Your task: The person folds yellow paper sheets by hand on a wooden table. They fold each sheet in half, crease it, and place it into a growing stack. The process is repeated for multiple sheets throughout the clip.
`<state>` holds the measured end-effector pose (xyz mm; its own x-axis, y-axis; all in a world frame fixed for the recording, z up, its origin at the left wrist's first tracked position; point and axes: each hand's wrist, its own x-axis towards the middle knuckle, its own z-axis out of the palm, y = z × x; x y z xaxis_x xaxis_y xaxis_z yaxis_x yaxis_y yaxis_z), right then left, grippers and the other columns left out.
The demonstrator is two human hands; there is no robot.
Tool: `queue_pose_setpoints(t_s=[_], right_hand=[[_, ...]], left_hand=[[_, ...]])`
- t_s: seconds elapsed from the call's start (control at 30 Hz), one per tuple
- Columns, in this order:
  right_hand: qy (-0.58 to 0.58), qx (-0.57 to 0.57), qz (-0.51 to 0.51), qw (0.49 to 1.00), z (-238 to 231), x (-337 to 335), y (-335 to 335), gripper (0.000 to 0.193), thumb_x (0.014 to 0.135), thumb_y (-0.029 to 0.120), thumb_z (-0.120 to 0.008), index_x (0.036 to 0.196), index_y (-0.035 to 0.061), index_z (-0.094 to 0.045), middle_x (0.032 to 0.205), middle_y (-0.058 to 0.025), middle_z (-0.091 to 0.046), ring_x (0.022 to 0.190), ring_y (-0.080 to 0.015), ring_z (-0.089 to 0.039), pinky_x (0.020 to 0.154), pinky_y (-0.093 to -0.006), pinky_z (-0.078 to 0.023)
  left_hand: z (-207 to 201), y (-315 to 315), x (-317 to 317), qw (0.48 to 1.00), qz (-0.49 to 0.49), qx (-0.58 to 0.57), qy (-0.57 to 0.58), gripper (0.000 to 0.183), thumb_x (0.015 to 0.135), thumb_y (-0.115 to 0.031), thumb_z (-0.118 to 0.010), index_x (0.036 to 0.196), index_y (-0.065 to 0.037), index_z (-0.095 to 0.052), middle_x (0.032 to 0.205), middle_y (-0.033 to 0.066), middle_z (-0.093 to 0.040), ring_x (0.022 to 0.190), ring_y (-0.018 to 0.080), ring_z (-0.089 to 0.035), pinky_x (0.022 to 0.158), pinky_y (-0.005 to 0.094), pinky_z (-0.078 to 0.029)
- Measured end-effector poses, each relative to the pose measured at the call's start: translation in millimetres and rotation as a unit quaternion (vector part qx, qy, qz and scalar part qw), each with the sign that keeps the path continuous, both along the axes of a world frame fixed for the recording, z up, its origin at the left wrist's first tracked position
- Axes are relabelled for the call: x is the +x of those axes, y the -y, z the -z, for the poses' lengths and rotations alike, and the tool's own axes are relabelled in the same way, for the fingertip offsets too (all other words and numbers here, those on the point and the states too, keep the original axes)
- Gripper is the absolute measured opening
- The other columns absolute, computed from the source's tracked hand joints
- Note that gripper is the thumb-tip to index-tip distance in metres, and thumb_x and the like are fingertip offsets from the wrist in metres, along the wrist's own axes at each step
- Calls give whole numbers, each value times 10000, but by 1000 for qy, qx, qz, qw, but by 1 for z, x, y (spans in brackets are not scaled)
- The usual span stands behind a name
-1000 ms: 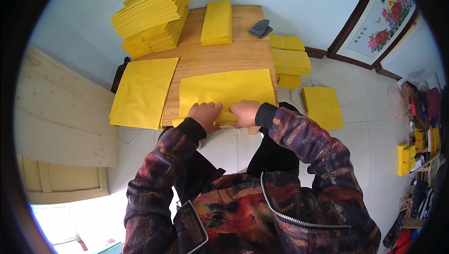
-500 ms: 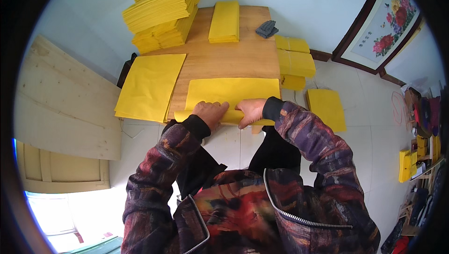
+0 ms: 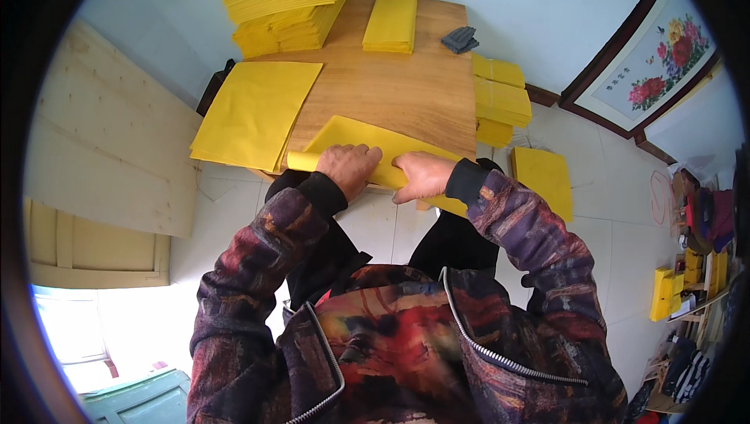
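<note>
Left hand (image 3: 349, 166) is clasping a thin yellow rectangular sheet (image 3: 355, 131), part rolled, rest unrolled. Right hand (image 3: 426, 175) is touching it, grip's closure unclear.

The head camera looks down from above the jacket (image 3: 383, 315), facing the table (image 3: 398, 92) beyond, with the left hand (image 3: 350, 168) and right hand (image 3: 424, 175) near (its wide fisheye bends straight edges toward the dark rim).
</note>
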<state>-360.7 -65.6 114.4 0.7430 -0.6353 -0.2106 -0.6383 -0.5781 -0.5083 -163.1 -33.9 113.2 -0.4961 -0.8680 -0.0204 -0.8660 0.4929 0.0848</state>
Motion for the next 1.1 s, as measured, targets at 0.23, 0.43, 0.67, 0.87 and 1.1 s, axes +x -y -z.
queue_pose_setpoints(t_s=[0.23,0.43,0.67,0.87,1.1], right_hand=[[-71,-216,1,974,1,9,-18,401,701,243,-749,941,-11,-551,833,-186,-647,847,-369,-635,723,-440,-491],[11,142,-46,989,-11,-1,-7,413,693,248,-759,961,-10,-579,842,-194,-659,866,-375,-636,717,-445,-489],[-80,4,6,997,-6,1,-25,440,694,238,-767,1020,6,-583,874,-209,-665,831,-358,-647,675,-409,-510],[-23,28,-73,997,11,-3,-23,474,694,284,-766,1031,-5,-599,874,-219,-660,829,-366,-650,683,-428,-513],[23,230,-32,972,19,-7,-26,431,705,284,-761,986,4,-591,925,-214,-659,902,-382,-632,730,-442,-500]], left_hand=[[-20,11,21,971,17,232,-50,359,689,-233,-746,951,-47,-585,924,178,-655,938,364,-613,792,448,-483],[-8,-15,9,997,1,75,33,305,707,-216,-733,936,-72,-595,874,160,-669,917,326,-647,742,461,-493],[-25,-9,22,975,40,218,-17,362,696,-249,-740,985,-82,-602,897,168,-668,930,356,-632,767,446,-495],[-9,-11,15,975,48,216,17,365,703,-241,-742,998,-85,-593,872,149,-670,927,348,-635,763,450,-492],[-8,-19,17,986,37,155,51,410,646,-204,-773,992,-70,-597,882,148,-672,902,348,-643,759,450,-497]])
